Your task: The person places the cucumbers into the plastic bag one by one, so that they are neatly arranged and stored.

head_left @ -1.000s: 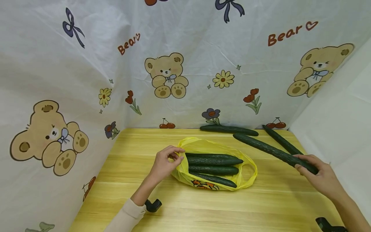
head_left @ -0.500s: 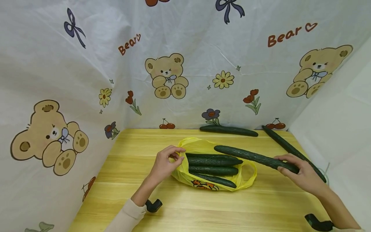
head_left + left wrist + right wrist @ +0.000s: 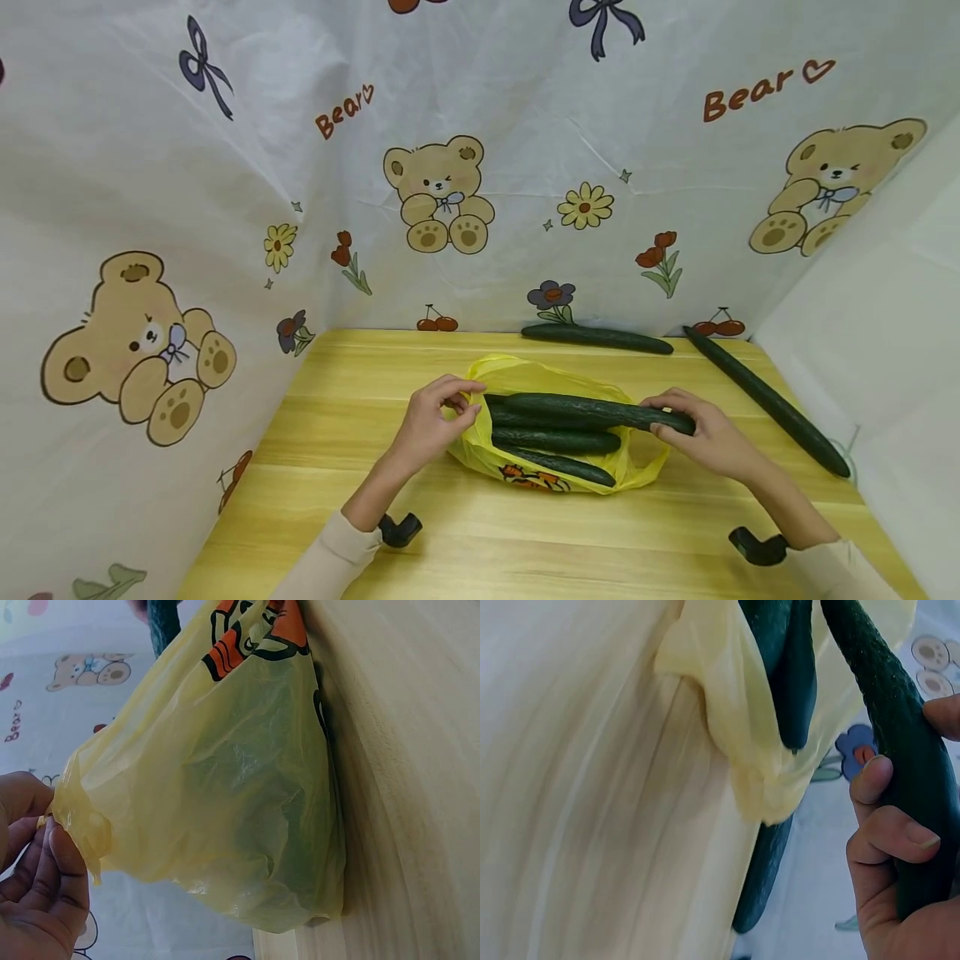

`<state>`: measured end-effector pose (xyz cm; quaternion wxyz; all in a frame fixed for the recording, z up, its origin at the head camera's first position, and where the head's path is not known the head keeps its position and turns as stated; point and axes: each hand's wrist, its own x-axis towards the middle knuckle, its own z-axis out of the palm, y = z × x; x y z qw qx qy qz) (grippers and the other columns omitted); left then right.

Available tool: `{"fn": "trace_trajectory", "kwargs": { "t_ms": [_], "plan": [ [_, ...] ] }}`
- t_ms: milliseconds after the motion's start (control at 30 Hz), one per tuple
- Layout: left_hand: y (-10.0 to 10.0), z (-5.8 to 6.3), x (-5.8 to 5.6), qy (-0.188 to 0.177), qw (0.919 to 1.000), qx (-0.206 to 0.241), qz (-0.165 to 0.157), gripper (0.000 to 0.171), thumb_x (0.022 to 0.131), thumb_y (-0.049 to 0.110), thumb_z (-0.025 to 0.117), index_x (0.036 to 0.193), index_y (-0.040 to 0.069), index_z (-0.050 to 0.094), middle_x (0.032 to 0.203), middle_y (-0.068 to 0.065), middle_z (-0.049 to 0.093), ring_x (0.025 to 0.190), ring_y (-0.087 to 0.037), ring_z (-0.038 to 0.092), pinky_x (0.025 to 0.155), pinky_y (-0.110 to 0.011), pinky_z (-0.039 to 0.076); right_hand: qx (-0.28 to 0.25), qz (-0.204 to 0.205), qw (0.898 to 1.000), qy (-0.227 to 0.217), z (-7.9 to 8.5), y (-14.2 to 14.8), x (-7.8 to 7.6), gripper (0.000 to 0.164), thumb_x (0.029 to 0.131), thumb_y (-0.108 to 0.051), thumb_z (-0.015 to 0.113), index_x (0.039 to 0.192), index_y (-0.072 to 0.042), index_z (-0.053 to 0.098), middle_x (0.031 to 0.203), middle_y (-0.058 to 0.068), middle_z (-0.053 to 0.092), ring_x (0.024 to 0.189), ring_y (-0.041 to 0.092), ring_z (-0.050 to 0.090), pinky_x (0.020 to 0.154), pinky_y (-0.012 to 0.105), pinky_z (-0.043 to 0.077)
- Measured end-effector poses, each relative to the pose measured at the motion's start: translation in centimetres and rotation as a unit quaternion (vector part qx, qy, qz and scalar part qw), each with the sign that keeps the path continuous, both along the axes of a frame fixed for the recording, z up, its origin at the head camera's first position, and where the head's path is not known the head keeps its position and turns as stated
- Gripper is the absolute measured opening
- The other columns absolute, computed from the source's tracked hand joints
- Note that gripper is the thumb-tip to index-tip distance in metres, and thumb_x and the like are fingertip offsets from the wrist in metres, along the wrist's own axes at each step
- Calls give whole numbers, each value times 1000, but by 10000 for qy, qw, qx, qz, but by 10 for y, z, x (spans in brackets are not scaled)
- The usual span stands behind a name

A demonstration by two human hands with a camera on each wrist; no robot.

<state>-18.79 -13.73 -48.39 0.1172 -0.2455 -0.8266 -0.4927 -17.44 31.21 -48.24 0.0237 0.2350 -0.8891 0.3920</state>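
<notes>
A yellow plastic bag (image 3: 480, 454) with an orange and black print lies on the table, its mouth held up. My left hand (image 3: 433, 423) pinches the bag's edge between thumb and fingers; the left wrist view shows the gathered plastic (image 3: 82, 825) at the fingertips. Several cucumbers lie inside, among them a middle cucumber (image 3: 555, 439) and a thinner front cucumber (image 3: 562, 467). My right hand (image 3: 701, 433) grips one end of another cucumber (image 3: 585, 408), whose far end reaches over the bag's opening above the others. In the right wrist view, fingers curl round this cucumber (image 3: 911, 750).
One cucumber (image 3: 596, 337) lies along the table's back edge. Another cucumber (image 3: 765, 400) slants along the right side by the white wall. Bear-printed sheeting (image 3: 450, 283) encloses the back and left of the wooden table (image 3: 525, 550).
My right hand has carried its cucumber leftward from the right side of the table to over the bag's opening. The left hand keeps its pinch on the bag's edge.
</notes>
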Motion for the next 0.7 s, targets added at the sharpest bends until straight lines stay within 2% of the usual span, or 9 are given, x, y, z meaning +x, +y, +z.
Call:
{"fn": "trace_trajectory", "kwargs": {
  "t_ms": [100, 267, 433, 500, 600, 700],
  "plan": [
    [0, 1, 0, 30, 10000, -8, 0, 26, 99, 11, 79, 125, 13, 79, 109, 3, 75, 85, -8, 68, 76, -36, 62, 143, 50, 9998, 106, 1, -9, -6, 29, 104, -14, 72, 133, -17, 73, 120, 1, 70, 92, 2, 57, 72, 23, 48],
    [1, 2, 0, 94, 10000, -13, 31, 26, 98, 10, 79, 124, 16, 80, 109, 4, 76, 85, -7, 68, 74, -38, 62, 441, 29, 9989, 177, 3, -26, -15, 30, 104, -19, 72, 134, -19, 73, 122, -3, 71, 104, 2, 60, 85, 25, 52],
    [2, 5, -1, 147, 9999, -31, 41, 27, 98, 10, 79, 125, 12, 80, 106, 3, 76, 84, -7, 69, 74, -37, 62, 552, 120, 9982, 176, 5, -44, -24, 31, 105, -21, 71, 135, -16, 73, 125, -1, 72, 119, 20, 66, 101, 42, 57],
    [3, 6, -1, 165, 9998, -24, 57, 27, 98, 9, 79, 125, 12, 80, 105, 2, 76, 84, -7, 69, 74, -38, 62, 512, 200, 9984, 151, 5, -51, -27, 30, 106, -21, 70, 135, -15, 73, 126, 1, 73, 121, 26, 67, 102, 48, 57],
    [4, 7, -2, 196, 9998, -6, 74, 27, 97, 9, 80, 125, 12, 80, 106, 2, 76, 84, -7, 70, 75, -39, 63, 479, 326, 9983, 114, 4, -60, -32, 30, 106, -21, 69, 135, -15, 72, 126, 1, 72, 120, 27, 68, 103, 50, 57],
    [3, 7, -1, 190, 9998, 6, 82, 28, 97, 9, 80, 125, 13, 80, 106, 2, 76, 84, -7, 70, 74, -37, 62, 421, 445, 9981, 53, 2, -69, -37, 29, 106, -21, 68, 135, -16, 72, 125, 0, 72, 118, 25, 67, 101, 46, 57]
  ]
}}
